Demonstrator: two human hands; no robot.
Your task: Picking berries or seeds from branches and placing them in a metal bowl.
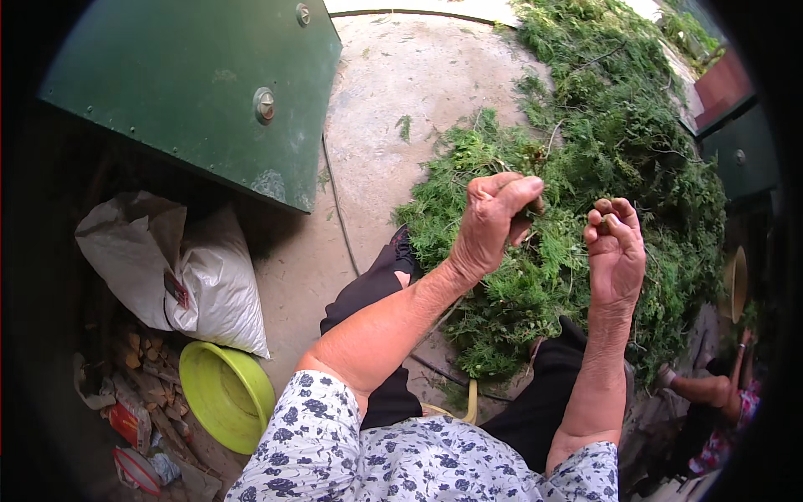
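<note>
The pile of green branches [669, 180] lies on the concrete floor [372, 92], and both hands are above its nearer part. The left hand [495, 219] and the right hand [616, 249] have fingers curled inward; how fully either closes, or whether on a sprig, I cannot tell. Left of the pile stand a green metal box [192, 75], a white sack [222, 284] and a yellow-green basin [251, 386].

Left hand [493, 222], 2 o'clock: curled, inside of grip hidden, contents unclear. Right hand [615, 255], 3 o'clock: same, can't tell. Branch heap [623, 125], 2 o'clock: cut by top edge. Green cabinet [192, 92], 10 o'clock: ditto. Second person [707, 389], 4 o'clock: partly lost, dark rim.
</note>
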